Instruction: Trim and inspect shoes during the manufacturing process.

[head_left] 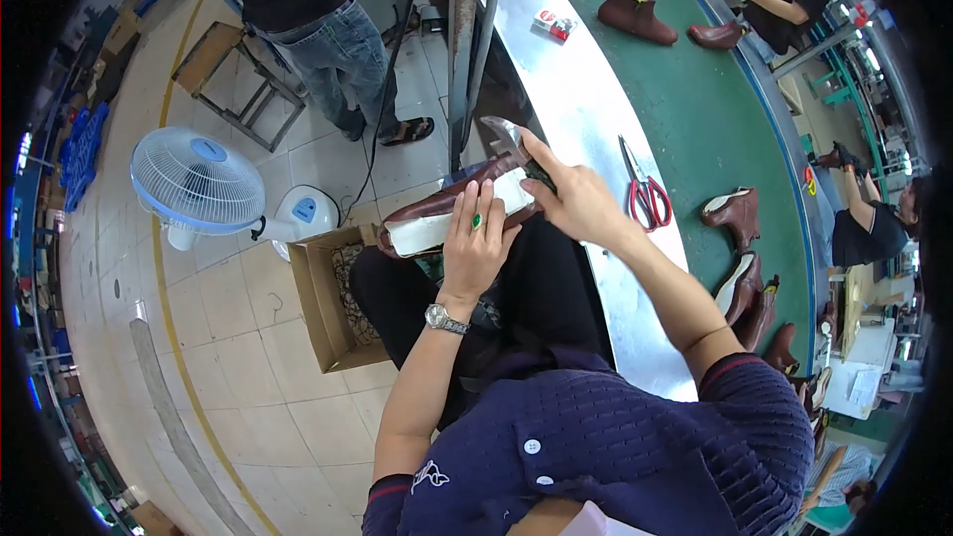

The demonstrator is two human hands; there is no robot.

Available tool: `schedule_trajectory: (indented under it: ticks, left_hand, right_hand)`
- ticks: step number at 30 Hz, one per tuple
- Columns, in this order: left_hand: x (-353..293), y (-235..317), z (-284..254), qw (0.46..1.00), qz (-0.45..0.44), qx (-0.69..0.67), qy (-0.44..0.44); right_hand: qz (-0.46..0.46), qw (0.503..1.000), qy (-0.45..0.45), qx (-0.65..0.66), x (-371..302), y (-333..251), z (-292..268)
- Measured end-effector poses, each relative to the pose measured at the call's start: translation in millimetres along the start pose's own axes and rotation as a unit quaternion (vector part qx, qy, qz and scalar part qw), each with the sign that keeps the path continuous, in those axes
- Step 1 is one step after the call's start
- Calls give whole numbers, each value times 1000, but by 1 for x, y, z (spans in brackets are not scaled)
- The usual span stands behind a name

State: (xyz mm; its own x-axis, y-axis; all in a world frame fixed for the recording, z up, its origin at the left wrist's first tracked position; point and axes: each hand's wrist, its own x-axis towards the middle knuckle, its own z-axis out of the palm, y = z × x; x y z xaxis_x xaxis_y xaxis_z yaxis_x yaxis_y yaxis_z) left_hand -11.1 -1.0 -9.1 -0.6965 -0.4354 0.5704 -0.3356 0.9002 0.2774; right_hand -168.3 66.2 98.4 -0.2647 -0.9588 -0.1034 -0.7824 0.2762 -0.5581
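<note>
A brown leather boot (427, 206) lies over my lap with its pale white underside (422, 234) facing up. Across that underside is my left hand (478, 238), fingers close together and thumb to the right, gripping the boot. It wears a green-stoned ring and a wristwatch (444, 319). At the boot's far right end my right hand (576, 197) is closed round a hand tool with a curved steel head (508, 136). The head rises just above the boot; most of the handle is hidden in my fingers, so its exact kind is unclear.
Red-handled scissors (649, 201) and a small red-and-white box (554, 26) lie on the metal bench (586, 89) to my right. Beyond it, a green conveyor (685, 124) carries several brown boots. A cardboard box (333, 308) and a fan (204, 184) stand left; co-workers are nearby.
</note>
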Motion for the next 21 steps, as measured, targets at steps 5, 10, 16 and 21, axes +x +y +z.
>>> schedule_trajectory:
  ticks: [5, 10, 16, 21]
  left_hand:
    - [-1, 6, -3, 999, -16, -40, -1]
    - [-2, 11, -8, 999, -21, -44, -20]
    - [-29, 20, -53, 993, -76, -92, 22]
    - [-79, 25, -108, 923, -338, -130, 134]
  right_hand:
    - [-35, 997, -41, -59, -2, 21, 9]
    - [62, 996, 31, 49, -17, 28, 14]
    - [141, 972, -129, 136, -57, 5, -14]
    - [135, 969, -163, 131, -77, -14, -3]
